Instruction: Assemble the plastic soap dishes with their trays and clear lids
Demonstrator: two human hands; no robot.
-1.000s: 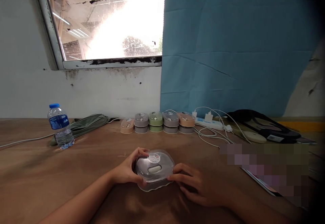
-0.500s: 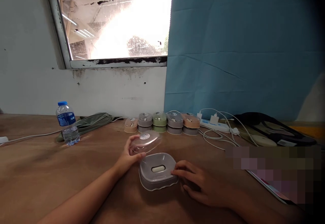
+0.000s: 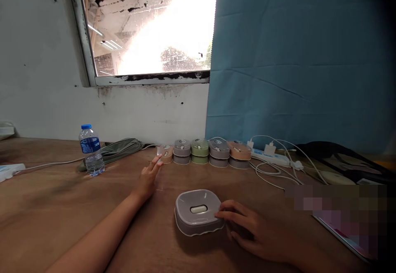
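Observation:
A grey rounded box [image 3: 199, 225] sits on the brown tabletop in front of me, its dished top holding an oval slot with a pale insert [image 3: 198, 209]. At its right side, my right hand [image 3: 247, 225] has its fingertips on the rim, with the lower fingers curled beside the wall. Farther off, my left hand [image 3: 148, 179] reaches forward, fingers stretched toward the small peach box [image 3: 166, 154] at the row's left end. Whether those fingertips touch it, I cannot tell. I cannot make out a clear lid in or near that hand.
Beside the peach box stand stacked grey [image 3: 182, 151], green [image 3: 199, 151] and peach-topped boxes [image 3: 239, 154] along the wall. A water bottle [image 3: 91, 151] and folded green cloth [image 3: 120, 151] lie left. A power strip [image 3: 272, 157] with looping cables and a flat device [image 3: 340, 238] are right.
My left hand has moved forward and left from the grey box, and the clear lid it held is no longer distinguishable. My right hand stays at the grey box. The view has shifted slightly left.

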